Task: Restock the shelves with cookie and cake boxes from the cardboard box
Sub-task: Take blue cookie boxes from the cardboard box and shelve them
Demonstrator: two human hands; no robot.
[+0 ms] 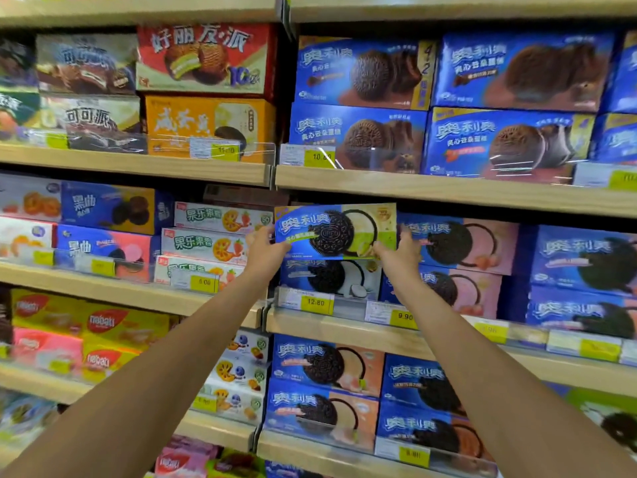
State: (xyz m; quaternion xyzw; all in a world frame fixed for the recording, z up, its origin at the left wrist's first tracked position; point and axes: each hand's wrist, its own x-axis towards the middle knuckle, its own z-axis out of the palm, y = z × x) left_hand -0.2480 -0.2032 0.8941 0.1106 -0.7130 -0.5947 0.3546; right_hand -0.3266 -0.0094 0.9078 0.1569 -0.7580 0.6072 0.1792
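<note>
A blue and green Oreo cookie box is held flat-faced toward me at the middle shelf of the right bay. My left hand grips its left end and my right hand grips its right end. The box hovers just above a blue and white Oreo box that stands on that shelf. Pink Oreo boxes are stacked directly to its right. The cardboard box is not in view.
Shelves on both bays are packed with cookie and cake boxes: blue Oreo cake boxes above, fruit biscuit boxes to the left, more Oreo boxes below. Yellow price tags sit behind clear rails along the shelf fronts.
</note>
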